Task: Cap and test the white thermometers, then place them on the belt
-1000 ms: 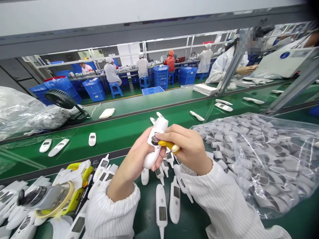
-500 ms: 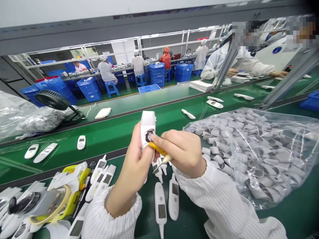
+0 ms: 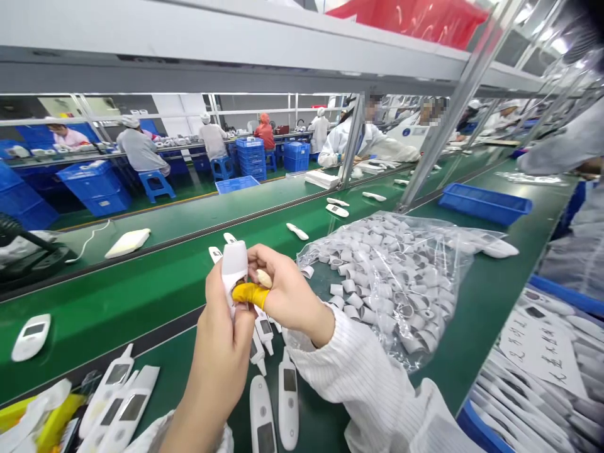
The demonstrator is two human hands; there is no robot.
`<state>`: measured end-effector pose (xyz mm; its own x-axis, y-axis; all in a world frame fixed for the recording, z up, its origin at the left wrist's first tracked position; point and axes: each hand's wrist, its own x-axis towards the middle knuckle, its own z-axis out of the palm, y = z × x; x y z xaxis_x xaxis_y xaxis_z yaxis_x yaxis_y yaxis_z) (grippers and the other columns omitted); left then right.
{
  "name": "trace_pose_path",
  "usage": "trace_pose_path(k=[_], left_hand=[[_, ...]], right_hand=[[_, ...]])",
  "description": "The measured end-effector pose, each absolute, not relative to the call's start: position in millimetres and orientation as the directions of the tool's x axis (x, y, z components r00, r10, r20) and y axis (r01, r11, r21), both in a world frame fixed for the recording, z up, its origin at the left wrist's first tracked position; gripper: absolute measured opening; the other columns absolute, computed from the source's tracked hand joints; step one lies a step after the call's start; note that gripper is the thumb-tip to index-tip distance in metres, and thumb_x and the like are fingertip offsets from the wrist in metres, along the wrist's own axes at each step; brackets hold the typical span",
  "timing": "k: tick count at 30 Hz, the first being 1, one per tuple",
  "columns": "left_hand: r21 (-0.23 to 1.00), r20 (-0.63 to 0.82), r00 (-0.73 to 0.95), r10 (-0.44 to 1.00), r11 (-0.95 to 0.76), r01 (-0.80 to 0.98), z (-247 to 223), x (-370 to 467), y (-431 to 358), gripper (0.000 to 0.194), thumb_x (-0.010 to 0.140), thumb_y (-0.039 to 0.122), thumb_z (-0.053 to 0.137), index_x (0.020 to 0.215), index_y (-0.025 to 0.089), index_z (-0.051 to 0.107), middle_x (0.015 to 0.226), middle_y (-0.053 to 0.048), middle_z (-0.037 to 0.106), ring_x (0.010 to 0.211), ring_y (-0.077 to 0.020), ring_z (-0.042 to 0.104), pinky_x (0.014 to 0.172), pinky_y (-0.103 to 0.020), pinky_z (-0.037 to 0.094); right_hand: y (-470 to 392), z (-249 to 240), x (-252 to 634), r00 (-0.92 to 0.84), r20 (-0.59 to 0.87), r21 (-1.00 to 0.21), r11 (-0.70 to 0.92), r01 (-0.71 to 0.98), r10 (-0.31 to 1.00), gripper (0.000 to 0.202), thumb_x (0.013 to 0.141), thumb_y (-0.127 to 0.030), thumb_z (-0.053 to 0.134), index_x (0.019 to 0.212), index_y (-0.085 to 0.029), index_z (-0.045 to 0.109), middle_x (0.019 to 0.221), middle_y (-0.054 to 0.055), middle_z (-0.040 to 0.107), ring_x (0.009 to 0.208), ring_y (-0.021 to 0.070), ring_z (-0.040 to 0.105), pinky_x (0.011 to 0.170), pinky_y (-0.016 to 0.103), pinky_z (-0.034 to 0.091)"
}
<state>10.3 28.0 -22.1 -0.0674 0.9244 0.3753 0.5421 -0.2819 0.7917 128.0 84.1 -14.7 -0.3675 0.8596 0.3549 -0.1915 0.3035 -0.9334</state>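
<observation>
My left hand [image 3: 221, 333] is wrapped round a white thermometer [image 3: 234, 259], held upright over the bench with its opening facing me. My right hand [image 3: 292, 299] grips the same thermometer from the right. Its thumb, in a yellow finger cot [image 3: 252, 294], presses at the opening and covers most of it. A cream-coloured tip [image 3: 263, 278] shows among the right fingers; whether it is a covered fingertip or a tool I cannot tell. Below the hands, several thermometers with small screens lie on the green bench, among them a long one [image 3: 288, 402].
A clear plastic bag [image 3: 377, 283] of grey-white sleeves lies at right. Behind runs a green conveyor [image 3: 155, 267] carrying thermometers. Blue bins [image 3: 486, 204] stand at right, one filled with white parts. A metal post [image 3: 438, 119] rises beyond the bag. Co-workers sit further back.
My view has turned right, bringing the blue bins into sight. The yellow-covered thumb has moved onto the thermometer's opening, hiding the round metal part that showed there. Both hands still hold the thermometer.
</observation>
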Motion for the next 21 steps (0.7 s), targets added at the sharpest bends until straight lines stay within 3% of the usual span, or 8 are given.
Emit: trace_pose_path(k=[4, 7, 9, 12, 13, 14, 17, 21], left_hand=[[0.845, 0.347, -0.107, 0.932, -0.262, 0.466, -23.5, 9.8, 29.9, 0.057, 0.086, 0.02, 0.046, 0.143, 0.021, 0.037, 0.106, -0.006, 0.062, 0.074, -0.0166, 0.059, 0.062, -0.026, 0.047], [0.937, 0.274, -0.082, 0.958, -0.247, 0.247, -21.2, 8.9, 30.1, 0.048, 0.088, 0.024, 0.047, 0.136, 0.024, 0.04, 0.091, -0.001, 0.058, 0.068, -0.0135, 0.054, 0.061, -0.024, 0.047], [0.973, 0.208, -0.05, 0.977, -0.202, 0.109, -18.1, 5.4, 32.6, 0.038, 0.089, 0.025, 0.046, 0.126, 0.025, 0.043, 0.084, 0.002, 0.056, 0.064, -0.012, 0.052, 0.059, -0.022, 0.046], [0.988, 0.15, -0.069, 0.986, -0.152, -0.017, -14.6, -4.1, 40.1, 0.03, 0.084, 0.019, 0.046, 0.113, 0.025, 0.045, 0.083, 0.003, 0.056, 0.062, -0.0097, 0.05, 0.058, -0.021, 0.045], [0.989, 0.136, -0.073, 0.988, -0.14, -0.047, -14.5, -6.9, 42.7, 0.031, 0.082, 0.017, 0.046, 0.112, 0.025, 0.045, 0.083, 0.003, 0.056, 0.061, -0.0092, 0.05, 0.058, -0.021, 0.045], [0.989, 0.122, -0.07, 0.99, -0.127, -0.079, -15.2, -8.7, 44.8, 0.032, 0.082, 0.017, 0.047, 0.112, 0.025, 0.044, 0.083, 0.003, 0.056, 0.062, -0.0089, 0.05, 0.058, -0.021, 0.045], [0.986, 0.076, 0.001, 0.997, -0.075, -0.15, -20.4, -5.1, 47.4, 0.039, 0.083, 0.018, 0.046, 0.121, 0.025, 0.041, 0.085, 0.003, 0.057, 0.064, -0.0095, 0.051, 0.059, -0.022, 0.046], [0.983, 0.014, 0.165, 0.986, 0.017, -0.185, -29.1, 14.2, 47.7, 0.054, 0.082, 0.013, 0.042, 0.135, 0.024, 0.033, 0.082, 0.003, 0.052, 0.063, -0.0099, 0.048, 0.057, -0.022, 0.042]], right_hand=[[86.6, -19.9, 120.8, -0.391, 0.342, -0.934, 0.265, -0.238, 0.854, 0.038, 0.068, -0.026, 0.08, 0.095, -0.022, 0.053, 0.085, -0.003, 0.059, 0.061, 0.0107, 0.058, 0.046, 0.021, 0.05], [89.5, -18.0, 127.4, -0.499, 0.303, -0.942, 0.175, -0.288, 0.812, 0.049, 0.068, -0.04, 0.083, 0.1, -0.023, 0.05, 0.077, -0.006, 0.051, 0.048, 0.0085, 0.052, 0.04, 0.022, 0.046], [93.8, -16.5, 143.1, -0.479, 0.331, -0.934, 0.211, -0.287, 0.813, 0.049, 0.076, -0.05, 0.075, 0.109, -0.023, 0.051, 0.076, -0.006, 0.049, 0.046, 0.0066, 0.046, 0.039, 0.02, 0.039], [103.6, -20.7, 180.8, -0.218, 0.401, -0.885, 0.438, 0.161, 0.89, 0.033, 0.098, -0.044, 0.043, 0.121, -0.021, 0.05, 0.081, -0.002, 0.054, 0.048, 0.0071, 0.039, 0.041, 0.02, 0.032], [107.2, -24.9, 194.7, -0.122, 0.415, -0.789, 0.423, 0.445, 0.902, 0.029, 0.1, -0.036, 0.037, 0.121, -0.02, 0.05, 0.083, 0.0, 0.056, 0.053, 0.0085, 0.044, 0.045, 0.021, 0.035], [110.5, -30.8, 207.9, -0.082, 0.401, -0.727, 0.372, 0.577, 0.912, 0.025, 0.099, -0.027, 0.038, 0.117, -0.019, 0.052, 0.086, 0.002, 0.059, 0.061, 0.0108, 0.051, 0.052, 0.022, 0.039], [118.1, -58.0, 238.7, -0.045, 0.287, -0.59, 0.214, 0.779, 0.957, 0.019, 0.088, -0.009, 0.046, 0.099, -0.016, 0.06, 0.09, 0.007, 0.064, 0.08, 0.0178, 0.059, 0.065, 0.027, 0.041], [122.0, -102.8, 259.7, 0.043, 0.038, -0.32, -0.029, 0.947, 0.998, 0.022, 0.08, 0.001, 0.05, 0.094, -0.011, 0.063, 0.098, 0.014, 0.064, 0.075, 0.0214, 0.063, 0.062, 0.029, 0.037]])
